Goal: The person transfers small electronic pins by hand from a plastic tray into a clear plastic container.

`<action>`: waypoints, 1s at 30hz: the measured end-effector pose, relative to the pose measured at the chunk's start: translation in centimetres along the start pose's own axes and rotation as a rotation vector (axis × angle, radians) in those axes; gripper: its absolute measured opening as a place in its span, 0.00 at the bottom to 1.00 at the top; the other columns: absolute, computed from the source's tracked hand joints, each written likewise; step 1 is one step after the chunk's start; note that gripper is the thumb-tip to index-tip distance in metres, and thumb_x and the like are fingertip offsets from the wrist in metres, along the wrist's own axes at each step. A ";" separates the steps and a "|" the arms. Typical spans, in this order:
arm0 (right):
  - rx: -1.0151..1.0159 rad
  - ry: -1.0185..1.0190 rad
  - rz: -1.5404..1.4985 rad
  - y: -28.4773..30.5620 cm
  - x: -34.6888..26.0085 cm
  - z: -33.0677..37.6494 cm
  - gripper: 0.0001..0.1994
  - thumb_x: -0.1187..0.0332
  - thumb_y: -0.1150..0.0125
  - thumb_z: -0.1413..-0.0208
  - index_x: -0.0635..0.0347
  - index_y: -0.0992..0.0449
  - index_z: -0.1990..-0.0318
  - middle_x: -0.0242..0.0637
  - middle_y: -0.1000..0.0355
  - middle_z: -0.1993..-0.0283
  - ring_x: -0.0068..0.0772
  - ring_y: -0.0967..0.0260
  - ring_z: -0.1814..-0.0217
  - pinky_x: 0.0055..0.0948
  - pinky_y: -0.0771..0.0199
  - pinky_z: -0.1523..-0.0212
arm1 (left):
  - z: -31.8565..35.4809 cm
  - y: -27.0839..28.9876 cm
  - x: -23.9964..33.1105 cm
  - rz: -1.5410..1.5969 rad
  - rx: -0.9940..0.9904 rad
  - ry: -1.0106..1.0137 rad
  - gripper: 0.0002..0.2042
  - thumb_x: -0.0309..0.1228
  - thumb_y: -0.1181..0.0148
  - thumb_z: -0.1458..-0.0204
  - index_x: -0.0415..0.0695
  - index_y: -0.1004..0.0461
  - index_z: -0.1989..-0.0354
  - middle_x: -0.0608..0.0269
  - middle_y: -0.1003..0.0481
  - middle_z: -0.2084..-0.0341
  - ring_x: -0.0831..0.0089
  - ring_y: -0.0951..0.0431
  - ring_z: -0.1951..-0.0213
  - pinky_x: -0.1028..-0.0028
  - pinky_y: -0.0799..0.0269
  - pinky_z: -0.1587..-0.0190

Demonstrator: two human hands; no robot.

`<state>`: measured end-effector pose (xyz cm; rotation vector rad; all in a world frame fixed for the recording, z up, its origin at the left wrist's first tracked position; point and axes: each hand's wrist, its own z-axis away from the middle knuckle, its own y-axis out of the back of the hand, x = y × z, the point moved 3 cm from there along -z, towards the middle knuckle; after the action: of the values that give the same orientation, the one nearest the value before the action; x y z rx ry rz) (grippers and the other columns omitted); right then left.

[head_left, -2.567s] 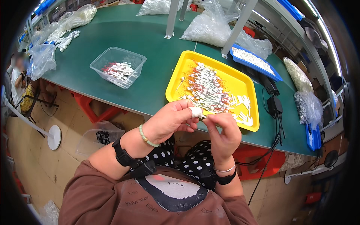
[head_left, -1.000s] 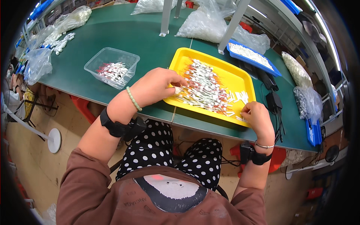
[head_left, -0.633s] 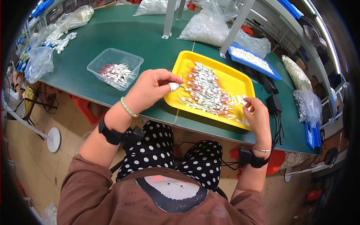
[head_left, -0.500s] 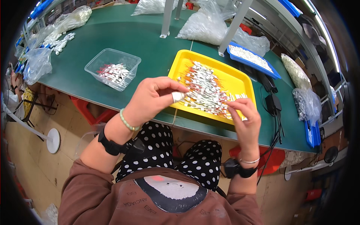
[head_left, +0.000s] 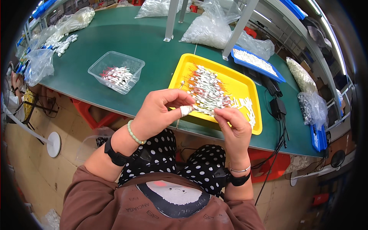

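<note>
My left hand, with a white wrap on the thumb, is closed in a pinch over the near left edge of the yellow tray. My right hand also pinches thumb against forefinger, a short way to its right over the tray's near rim. What either hand holds is too small to make out. Many thin white pieces with orange-red wire-like ends lie in rows in the tray. A group of plain white pieces lies at its right end.
Left of the tray, a clear plastic box holds similar white and red pieces. A blue tray of white pieces stands behind right, near grey metal posts. Bags of white parts lie farther back. Black cables hang over the table's right edge.
My right hand has moved left and nearer to me, closing the gap to my left hand. The left hand has shifted slightly toward me. More white pieces at the tray's right end show.
</note>
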<state>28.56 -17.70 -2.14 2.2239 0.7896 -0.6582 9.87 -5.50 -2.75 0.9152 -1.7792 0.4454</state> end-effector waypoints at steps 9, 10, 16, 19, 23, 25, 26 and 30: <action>-0.023 0.049 0.040 0.0 -0.1 0.3 0.09 0.81 0.35 0.46 0.64 0.18 0.57 0.39 0.23 0.63 0.28 0.26 0.64 0.22 0.26 0.62 | 0.4 0.1 0.4 0.065 0.024 0.025 0.07 0.21 0.37 0.47 0.35 0.20 0.60 0.65 0.19 0.65 0.82 0.21 0.63 0.80 0.25 0.59; -0.025 0.002 -0.021 -0.1 0.2 0.4 0.09 0.81 0.35 0.45 0.65 0.18 0.57 0.38 0.24 0.63 0.28 0.26 0.63 0.22 0.27 0.61 | 0.4 0.1 0.5 0.065 0.024 0.025 0.07 0.21 0.37 0.47 0.35 0.20 0.60 0.65 0.19 0.65 0.82 0.21 0.63 0.80 0.25 0.59; -0.068 -0.126 -0.169 0.1 0.5 0.7 0.08 0.81 0.37 0.44 0.67 0.19 0.57 0.37 0.24 0.62 0.25 0.27 0.62 0.20 0.28 0.60 | 0.6 0.0 0.6 0.021 0.001 0.026 0.07 0.22 0.36 0.47 0.35 0.20 0.60 0.66 0.20 0.66 0.82 0.22 0.64 0.81 0.25 0.60; -0.075 -0.136 -0.180 0.1 0.5 0.8 0.08 0.81 0.37 0.44 0.67 0.19 0.57 0.37 0.23 0.62 0.25 0.27 0.61 0.20 0.28 0.60 | 0.7 -0.1 0.6 0.058 0.001 0.030 0.06 0.22 0.36 0.47 0.35 0.20 0.61 0.66 0.20 0.66 0.83 0.22 0.64 0.81 0.25 0.60; -0.083 -0.118 -0.164 0.1 0.4 0.8 0.09 0.81 0.37 0.44 0.67 0.18 0.56 0.37 0.23 0.62 0.25 0.27 0.61 0.20 0.28 0.60 | 0.7 -0.1 0.8 0.027 0.002 0.013 0.06 0.22 0.36 0.47 0.35 0.20 0.62 0.65 0.20 0.66 0.82 0.22 0.63 0.80 0.25 0.59; -0.084 -0.123 -0.165 0.1 0.5 0.8 0.09 0.81 0.37 0.44 0.67 0.18 0.56 0.37 0.23 0.62 0.25 0.27 0.61 0.20 0.28 0.60 | 0.7 -0.1 0.8 0.031 0.005 0.002 0.06 0.22 0.36 0.47 0.35 0.20 0.62 0.65 0.20 0.66 0.82 0.21 0.63 0.80 0.25 0.59; -0.085 -0.127 -0.166 0.1 0.6 0.9 0.09 0.81 0.37 0.44 0.66 0.18 0.56 0.37 0.23 0.62 0.25 0.27 0.61 0.20 0.28 0.60 | 0.7 -0.2 0.9 0.032 0.003 0.002 0.06 0.21 0.36 0.47 0.35 0.20 0.62 0.64 0.20 0.66 0.81 0.21 0.63 0.80 0.24 0.59; -0.091 -0.134 -0.190 0.0 0.8 1.1 0.09 0.81 0.37 0.44 0.65 0.18 0.56 0.37 0.23 0.62 0.25 0.27 0.61 0.20 0.28 0.60 | 0.8 0.0 1.0 -0.032 -0.014 -0.052 0.06 0.21 0.37 0.47 0.35 0.21 0.61 0.63 0.20 0.66 0.80 0.21 0.63 0.79 0.24 0.58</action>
<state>28.89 -18.22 -3.31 2.0162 0.9502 -0.8357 9.24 -6.41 -2.09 0.9520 -1.8099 0.3914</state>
